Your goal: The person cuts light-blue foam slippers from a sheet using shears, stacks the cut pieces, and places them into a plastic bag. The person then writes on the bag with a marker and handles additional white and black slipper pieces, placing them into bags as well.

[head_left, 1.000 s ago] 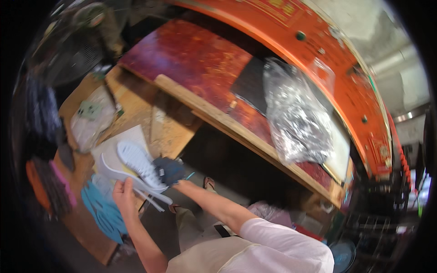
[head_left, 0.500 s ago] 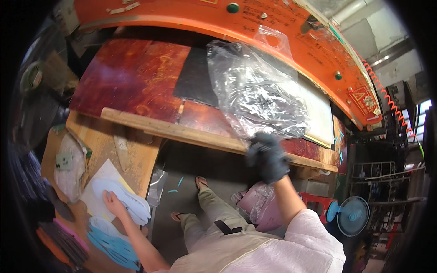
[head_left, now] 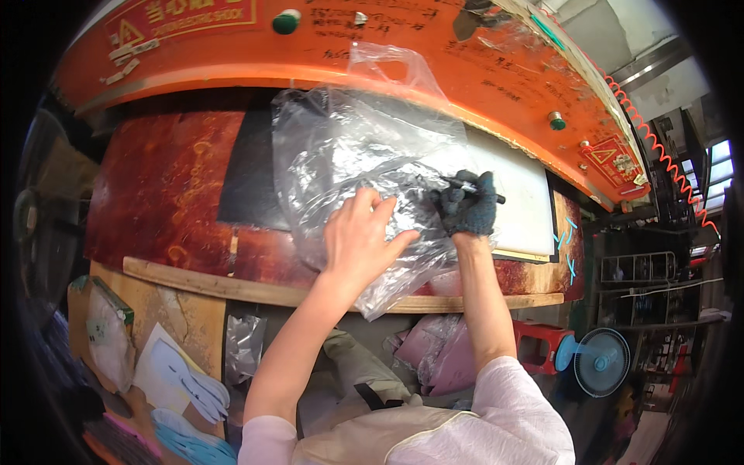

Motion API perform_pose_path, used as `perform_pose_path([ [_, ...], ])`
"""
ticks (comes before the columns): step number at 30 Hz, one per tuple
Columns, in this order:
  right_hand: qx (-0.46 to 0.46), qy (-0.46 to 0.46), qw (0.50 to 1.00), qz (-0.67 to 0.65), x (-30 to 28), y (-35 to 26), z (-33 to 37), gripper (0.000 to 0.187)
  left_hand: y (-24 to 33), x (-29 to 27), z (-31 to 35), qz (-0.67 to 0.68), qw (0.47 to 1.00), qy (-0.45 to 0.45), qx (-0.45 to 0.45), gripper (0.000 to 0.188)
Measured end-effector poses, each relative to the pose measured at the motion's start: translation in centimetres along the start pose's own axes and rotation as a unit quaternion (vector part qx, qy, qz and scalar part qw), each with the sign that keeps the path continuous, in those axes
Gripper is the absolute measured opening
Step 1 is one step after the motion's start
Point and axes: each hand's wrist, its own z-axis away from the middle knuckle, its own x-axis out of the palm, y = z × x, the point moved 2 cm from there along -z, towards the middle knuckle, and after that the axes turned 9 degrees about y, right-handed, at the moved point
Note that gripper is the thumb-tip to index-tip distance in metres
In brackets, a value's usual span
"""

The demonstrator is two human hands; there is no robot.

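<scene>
A large clear plastic bag (head_left: pixel 310 167) lies crumpled over the workbench, its handle end toward the orange beam. Bare and with fingers spread, my left hand (head_left: pixel 363 236) rests on the bag's near middle part. My right hand (head_left: pixel 470 205) wears a dark grey glove and is at the bag's right side. Its fingers are closed round a thin, dark, pen-shaped thing (head_left: pixel 496 198), whose exact kind I cannot make out. Beneath the bag are a black sheet (head_left: pixel 248 174) and, to the right, a white board (head_left: pixel 527 198).
An orange machine beam (head_left: pixel 232 62) with green buttons spans the far side. The bench's wooden front edge (head_left: pixel 232 290) runs before me. At lower left, a side table bears pale blue sole-shaped pieces (head_left: pixel 182 380). A red stool (head_left: pixel 539 345) and blue fan (head_left: pixel 601 363) stand right.
My left hand has left the pale blue pieces on the side table and come onto the bag. My right hand has moved farther over the bag. The view has shifted.
</scene>
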Motion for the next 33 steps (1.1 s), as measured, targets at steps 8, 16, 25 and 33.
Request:
perform_pose_path([
  [8, -0.138, 0.026, 0.98, 0.139, -2.7, -1.7, -2.5, 0.025, -0.8, 7.2, -2.9, -0.195, 0.963, -0.184, -0.022, 0.096],
  [16, -0.175, -0.06, 0.864, 0.469, -1.5, 0.5, 0.0, 0.008, -1.4, 6.1, -3.1, -0.214, 0.958, -0.187, 0.026, 0.095],
  [25, -0.22, -0.079, 0.82, 0.523, -0.7, 1.7, 0.6, 0.009, -2.7, 5.5, -3.8, -0.195, 0.955, -0.219, 0.03, 0.098],
  [33, -0.167, -0.078, 0.867, 0.463, -1.2, 1.5, 1.1, 0.008, -2.6, 5.8, -3.6, -0.187, 0.959, -0.209, 0.047, 0.096],
])
